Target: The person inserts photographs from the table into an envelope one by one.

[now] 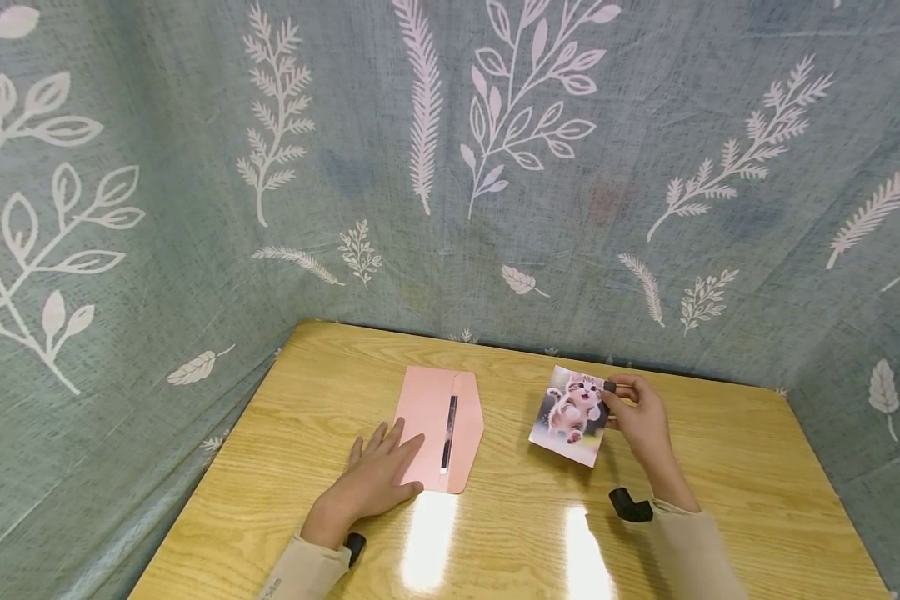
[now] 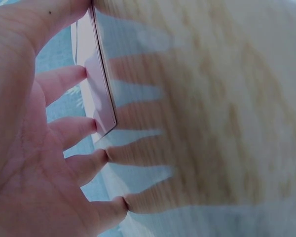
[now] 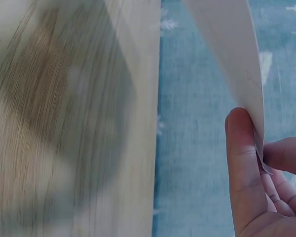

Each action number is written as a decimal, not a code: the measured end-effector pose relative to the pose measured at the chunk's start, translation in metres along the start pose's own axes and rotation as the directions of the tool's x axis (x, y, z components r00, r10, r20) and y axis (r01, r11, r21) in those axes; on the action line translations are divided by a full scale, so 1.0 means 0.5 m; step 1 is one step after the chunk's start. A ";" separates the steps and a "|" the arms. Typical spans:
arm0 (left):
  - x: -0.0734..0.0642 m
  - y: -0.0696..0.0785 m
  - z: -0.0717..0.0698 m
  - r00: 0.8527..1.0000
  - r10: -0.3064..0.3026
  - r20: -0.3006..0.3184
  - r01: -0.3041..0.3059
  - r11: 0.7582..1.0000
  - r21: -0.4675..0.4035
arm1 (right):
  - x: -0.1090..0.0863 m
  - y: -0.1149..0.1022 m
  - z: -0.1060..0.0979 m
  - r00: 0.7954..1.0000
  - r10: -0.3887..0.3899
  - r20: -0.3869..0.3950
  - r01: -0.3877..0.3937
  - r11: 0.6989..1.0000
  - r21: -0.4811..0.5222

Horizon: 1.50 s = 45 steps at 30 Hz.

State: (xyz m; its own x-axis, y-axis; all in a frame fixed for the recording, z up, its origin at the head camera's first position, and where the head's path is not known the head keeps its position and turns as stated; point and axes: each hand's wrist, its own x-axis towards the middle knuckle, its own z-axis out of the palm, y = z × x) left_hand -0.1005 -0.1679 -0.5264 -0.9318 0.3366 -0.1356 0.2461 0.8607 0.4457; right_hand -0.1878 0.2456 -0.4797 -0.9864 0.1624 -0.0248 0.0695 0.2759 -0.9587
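Observation:
A pink envelope (image 1: 426,396) lies on the table with its pointed flap spread to the right. Along its opening shows a narrow dark strip, the edge of a picture card (image 1: 447,437) inside. My left hand (image 1: 375,479) rests at the envelope's near left part, fingers spread; in the left wrist view, some fingertips (image 2: 91,124) touch the envelope and others the table. To the right, my right hand (image 1: 640,417) pinches a kitten picture card (image 1: 570,417) by its right edge, tilted above the table. Its plain white back (image 3: 239,59) shows in the right wrist view, between thumb and fingers.
The wooden table (image 1: 330,375) reflects bright light at its near side. A grey-blue curtain (image 1: 450,275) with white leaf prints hangs behind and at both sides, close along the table's edges. Black wrist mounts (image 1: 632,505) sit at both sleeves.

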 end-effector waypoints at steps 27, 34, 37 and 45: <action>-0.003 0.001 -0.001 1.000 0.005 -0.006 -0.005 1.000 0.011 | 0.024 -0.008 0.170 0.998 -0.020 0.065 0.018 0.999 0.029; -0.003 -0.001 -0.001 1.000 0.003 -0.012 -0.003 1.000 0.005 | 0.028 -0.006 0.213 0.998 -0.006 0.062 0.004 1.000 0.031; -0.002 0.000 -0.002 1.000 0.008 -0.015 -0.008 1.000 0.010 | 0.028 -0.005 0.227 0.998 -0.015 0.065 0.013 0.999 0.033; -0.001 -0.001 -0.001 1.000 0.013 -0.012 -0.012 1.000 0.012 | 0.026 0.001 0.253 0.996 -0.004 0.085 0.002 1.000 0.027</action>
State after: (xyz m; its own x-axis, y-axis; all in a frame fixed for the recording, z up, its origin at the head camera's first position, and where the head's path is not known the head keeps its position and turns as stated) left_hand -0.1005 -0.1688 -0.5261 -0.9317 0.3430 -0.1198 0.2607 0.8608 0.4370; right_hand -0.2195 0.1279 -0.5163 -0.9957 0.0804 -0.0451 0.0640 0.2509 -0.9659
